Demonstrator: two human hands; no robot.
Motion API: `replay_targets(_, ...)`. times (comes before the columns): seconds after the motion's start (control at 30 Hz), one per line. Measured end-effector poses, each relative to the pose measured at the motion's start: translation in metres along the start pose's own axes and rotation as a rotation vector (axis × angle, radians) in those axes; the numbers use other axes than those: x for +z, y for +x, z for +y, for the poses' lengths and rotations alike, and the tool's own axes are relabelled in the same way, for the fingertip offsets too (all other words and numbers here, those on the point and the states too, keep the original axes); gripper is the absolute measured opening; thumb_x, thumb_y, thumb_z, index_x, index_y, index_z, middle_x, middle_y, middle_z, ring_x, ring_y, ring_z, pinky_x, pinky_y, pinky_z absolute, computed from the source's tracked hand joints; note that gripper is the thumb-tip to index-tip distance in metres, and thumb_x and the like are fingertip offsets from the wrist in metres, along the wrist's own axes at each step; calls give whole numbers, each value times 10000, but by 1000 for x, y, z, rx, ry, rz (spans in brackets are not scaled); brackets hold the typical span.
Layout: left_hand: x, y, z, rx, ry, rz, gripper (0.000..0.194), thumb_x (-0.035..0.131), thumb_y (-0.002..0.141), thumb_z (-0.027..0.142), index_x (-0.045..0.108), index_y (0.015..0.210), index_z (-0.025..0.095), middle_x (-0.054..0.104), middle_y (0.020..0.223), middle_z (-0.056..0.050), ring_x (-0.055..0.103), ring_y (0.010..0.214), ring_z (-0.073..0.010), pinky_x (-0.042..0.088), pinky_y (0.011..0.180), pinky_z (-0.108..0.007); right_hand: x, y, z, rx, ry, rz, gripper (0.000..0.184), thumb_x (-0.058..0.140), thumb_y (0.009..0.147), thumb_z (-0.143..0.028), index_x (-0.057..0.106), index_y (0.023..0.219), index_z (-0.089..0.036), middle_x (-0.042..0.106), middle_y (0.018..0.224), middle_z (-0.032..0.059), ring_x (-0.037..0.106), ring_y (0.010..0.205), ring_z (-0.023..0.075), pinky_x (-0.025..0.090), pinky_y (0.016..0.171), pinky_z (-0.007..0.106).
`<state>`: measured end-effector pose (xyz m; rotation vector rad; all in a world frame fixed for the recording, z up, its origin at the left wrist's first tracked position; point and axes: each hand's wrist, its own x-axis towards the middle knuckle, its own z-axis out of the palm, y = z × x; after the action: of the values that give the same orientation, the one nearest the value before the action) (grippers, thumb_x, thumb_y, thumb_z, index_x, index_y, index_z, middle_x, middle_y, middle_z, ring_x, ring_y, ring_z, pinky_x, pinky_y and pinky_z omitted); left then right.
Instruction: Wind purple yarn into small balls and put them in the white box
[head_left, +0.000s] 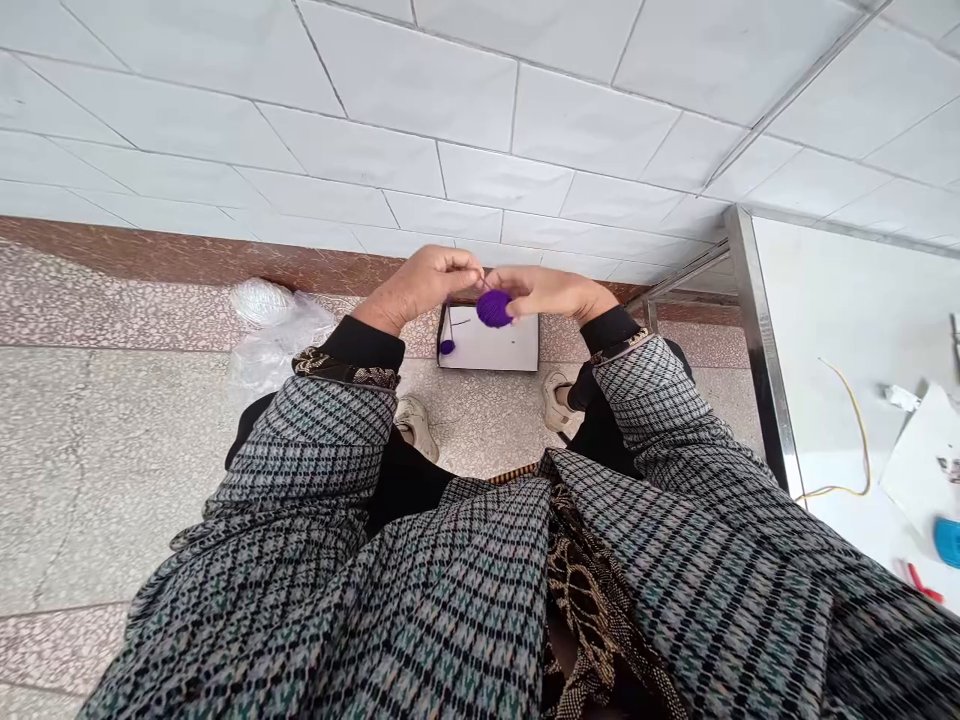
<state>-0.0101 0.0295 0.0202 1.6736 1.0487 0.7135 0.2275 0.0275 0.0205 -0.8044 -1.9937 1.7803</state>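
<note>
My right hand (551, 292) is closed around a small purple ball of yarn (494, 308), held out over my knees. My left hand (424, 285) is next to it, its fingers pinched on a thin purple strand that runs to the ball. Below the hands a white box (501, 346) stands on the floor between my feet. A smaller purple yarn piece (447, 347) lies at the box's left end, with a strand running up from it.
A crumpled clear plastic bag (270, 318) lies on the floor to the left. A white table (847, 330) with a metal frame stands at the right, carrying a yellow cord (857, 420), paper and small items. A tiled wall is ahead.
</note>
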Motion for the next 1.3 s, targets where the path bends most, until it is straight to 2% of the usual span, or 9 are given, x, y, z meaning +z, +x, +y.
replay_targets(0.13, 1, 6, -13, 18, -63, 95, 139, 669, 905, 204, 782, 838, 158, 533, 603, 18, 448, 557, -122, 410, 618, -255, -13, 1, -5, -233, 402, 336, 631, 875, 841, -612, 522, 1187, -221, 636, 1058, 31, 669, 866, 148, 622, 815, 282)
replay_targets(0.27, 11, 0, -3, 95, -3, -113, 179, 677, 898, 263, 807, 849, 150, 659, 705, -17, 548, 635, -139, 455, 687, -270, -15, 12, 0, -195, 333, 679, 438, 762, 986, -505, 511, 1241, -253, 622, 1066, 26, 664, 909, 163, 621, 872, 299)
replay_targets(0.43, 10, -6, 7, 113, 114, -110, 226, 674, 860, 313, 796, 818, 128, 728, 784, -41, 641, 757, -181, 490, 762, -286, 0, 13, 6, 223, -91, 361, 325, 768, 808, -73, 612, 1075, -171, 636, 891, -4, 559, 741, 133, 491, 645, 220)
replay_targets(0.6, 0, 1, -2, 44, 100, 23, 155, 648, 834, 241, 729, 751, 137, 648, 701, -10, 591, 702, -159, 463, 705, -260, 1, 5, -2, 158, 157, 15, 397, 821, 721, -137, 619, 1064, -156, 680, 917, -1, 604, 734, 128, 521, 624, 221)
replay_targets(0.83, 0, 4, -4, 9, 26, -9, 128, 655, 871, 193, 749, 790, 161, 587, 630, 7, 485, 579, -123, 397, 619, -251, -10, 5, -17, -276, 572, 490, 596, 937, 777, -546, 560, 1102, -220, 633, 971, -6, 617, 791, 123, 610, 763, 265)
replay_targets(0.97, 6, -2, 6, 108, 54, -281, 165, 690, 865, 258, 797, 791, 156, 731, 773, -42, 630, 712, -157, 492, 739, -283, -6, 15, -7, -89, 461, 665, 407, 872, 885, -347, 522, 1060, -232, 627, 939, -7, 618, 762, 127, 593, 722, 250)
replay_targets(1.13, 5, -5, 12, 91, 119, -176, 209, 678, 850, 293, 800, 790, 134, 738, 769, -35, 656, 759, -178, 507, 780, -297, 5, 18, 14, 269, 59, 396, 347, 785, 823, -60, 530, 1011, -201, 601, 752, -45, 557, 601, 115, 447, 516, 196)
replay_targets(1.23, 1, -3, 8, 23, 120, -63, 170, 669, 837, 248, 776, 775, 131, 733, 765, -23, 655, 781, -180, 511, 781, -288, 4, 12, 14, 186, 54, 4, 356, 815, 786, -94, 571, 1034, -171, 652, 818, -29, 612, 637, 114, 500, 543, 200)
replay_targets(1.3, -1, 0, 4, -8, 94, 29, 141, 656, 838, 211, 747, 756, 143, 675, 696, -3, 613, 736, -163, 496, 752, -275, -2, 7, 7, 75, 184, -68, 411, 850, 788, -204, 570, 1087, -168, 694, 924, -9, 647, 674, 110, 554, 599, 218)
